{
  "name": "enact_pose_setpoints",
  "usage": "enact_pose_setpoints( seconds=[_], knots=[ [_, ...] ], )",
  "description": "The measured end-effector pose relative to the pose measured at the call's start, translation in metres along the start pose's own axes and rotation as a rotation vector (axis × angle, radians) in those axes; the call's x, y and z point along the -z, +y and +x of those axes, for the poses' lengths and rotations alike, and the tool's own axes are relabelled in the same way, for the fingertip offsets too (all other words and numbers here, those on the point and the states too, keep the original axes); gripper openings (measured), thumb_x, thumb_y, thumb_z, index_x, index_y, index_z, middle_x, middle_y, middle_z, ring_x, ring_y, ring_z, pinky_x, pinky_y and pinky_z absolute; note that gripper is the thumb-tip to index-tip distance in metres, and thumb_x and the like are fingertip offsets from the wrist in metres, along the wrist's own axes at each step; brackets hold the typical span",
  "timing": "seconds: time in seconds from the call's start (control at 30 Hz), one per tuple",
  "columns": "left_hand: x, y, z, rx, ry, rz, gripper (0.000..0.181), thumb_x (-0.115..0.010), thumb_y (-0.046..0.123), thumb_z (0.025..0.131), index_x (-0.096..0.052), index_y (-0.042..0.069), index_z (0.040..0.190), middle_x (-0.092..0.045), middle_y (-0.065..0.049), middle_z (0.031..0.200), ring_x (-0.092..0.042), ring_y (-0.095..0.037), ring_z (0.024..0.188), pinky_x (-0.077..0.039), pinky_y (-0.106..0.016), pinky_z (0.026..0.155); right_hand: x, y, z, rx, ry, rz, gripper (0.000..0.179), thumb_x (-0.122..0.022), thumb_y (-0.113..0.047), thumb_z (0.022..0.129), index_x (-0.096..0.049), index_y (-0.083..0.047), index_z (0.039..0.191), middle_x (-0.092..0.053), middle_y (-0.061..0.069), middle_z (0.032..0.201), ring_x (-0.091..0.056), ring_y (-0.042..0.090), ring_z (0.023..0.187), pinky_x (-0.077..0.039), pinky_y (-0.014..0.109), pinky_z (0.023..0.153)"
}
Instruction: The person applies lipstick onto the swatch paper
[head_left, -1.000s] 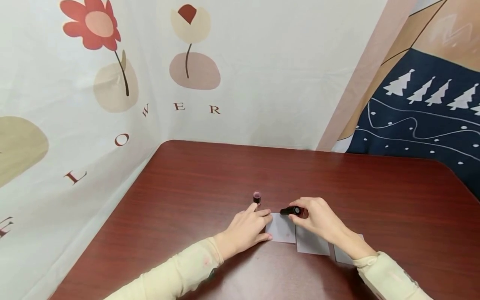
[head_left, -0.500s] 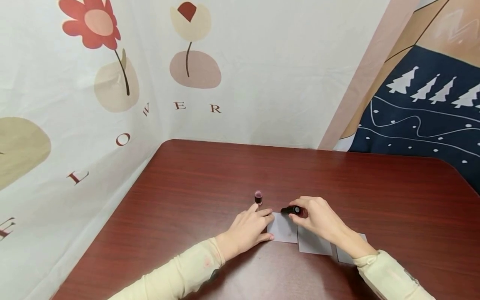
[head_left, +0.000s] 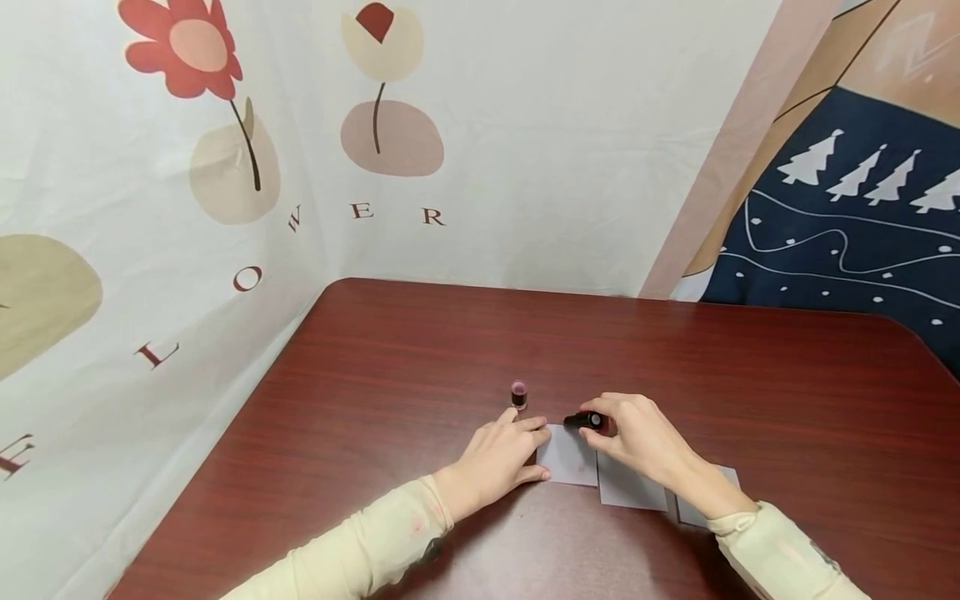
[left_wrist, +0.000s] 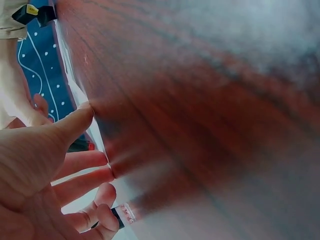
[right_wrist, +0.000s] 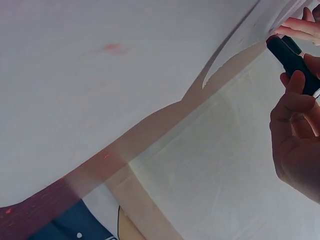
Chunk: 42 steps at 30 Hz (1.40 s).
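Note:
In the head view my left hand (head_left: 498,458) lies over the left edge of a small white paper sheet (head_left: 566,460). Its thumb and two fingertips (left_wrist: 109,172) touch the paper. Its other fingers are bent near a small black piece with a clear, pinkish end (head_left: 518,395), which stands on the table beyond the hand. Between thumb and fingers my right hand (head_left: 641,437) pinches a short black cylinder (head_left: 583,420), tilted over the sheet's far right corner. The left wrist view shows red at one end of this cylinder. A faint pink mark (right_wrist: 114,48) shows on a sheet in the right wrist view.
Two more white sheets lie to the right, a middle sheet (head_left: 630,492) and a third sheet (head_left: 688,512) partly under my right forearm. All rest on the reddish-brown table (head_left: 420,350). A white printed curtain (head_left: 525,167) and a dark blue tree-patterned cloth (head_left: 840,225) hang behind it.
Both hands keep their places, the left on the sheet and the right pinching the black cylinder. The head view shifts slightly, so the scene slides a little to the right.

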<state>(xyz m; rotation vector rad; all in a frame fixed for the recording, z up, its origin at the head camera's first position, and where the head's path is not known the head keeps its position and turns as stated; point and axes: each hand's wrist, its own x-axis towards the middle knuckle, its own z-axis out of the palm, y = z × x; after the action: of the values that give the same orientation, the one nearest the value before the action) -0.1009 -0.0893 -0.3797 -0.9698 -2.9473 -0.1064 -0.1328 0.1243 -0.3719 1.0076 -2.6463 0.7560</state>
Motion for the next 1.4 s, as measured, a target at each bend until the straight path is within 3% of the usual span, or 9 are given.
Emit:
enact_pose_setpoints(
  seconds=[0.57, 0.83, 1.4],
  knots=[
    [0.0006, -0.0019, -0.0003, 0.009, -0.005, -0.017, 0.045, -0.066, 0.047, 0.080, -0.065, 0.018, 0.115, -0.056, 0.001, 0.129, -0.051, -0.023, 0.105, -0.050, -0.032, 0.070, -0.0009, -0.0019, 0.0009, 0.014, -0.019, -0.025, 0.023, -0.076, -0.010, 0.072, -0.071, -0.003, 0.094, -0.064, -0.003, 0.083, -0.039, -0.002, 0.053, -0.037, 0.018, 0.048],
    [0.0011, -0.0018, 0.0013, 0.004, -0.005, 0.003, 0.046, -0.066, 0.048, 0.080, -0.066, 0.019, 0.115, -0.056, 0.003, 0.128, -0.046, -0.018, 0.092, -0.048, -0.026, 0.061, -0.0006, -0.0005, 0.0004, 0.036, -0.013, -0.025, 0.022, -0.075, -0.008, 0.071, -0.071, -0.003, 0.092, -0.060, -0.007, 0.077, -0.041, -0.001, 0.054, -0.037, 0.018, 0.048],
    [0.0001, -0.0012, -0.0007, 0.014, -0.015, 0.002, 0.043, -0.066, 0.048, 0.080, -0.066, 0.020, 0.112, -0.056, 0.005, 0.128, -0.049, -0.019, 0.095, -0.049, -0.027, 0.063, -0.0019, -0.0031, -0.0039, 0.047, -0.016, -0.015, 0.020, -0.073, -0.007, 0.071, -0.071, -0.004, 0.091, -0.055, -0.010, 0.072, -0.038, -0.002, 0.053, -0.035, 0.017, 0.047]
  ],
)
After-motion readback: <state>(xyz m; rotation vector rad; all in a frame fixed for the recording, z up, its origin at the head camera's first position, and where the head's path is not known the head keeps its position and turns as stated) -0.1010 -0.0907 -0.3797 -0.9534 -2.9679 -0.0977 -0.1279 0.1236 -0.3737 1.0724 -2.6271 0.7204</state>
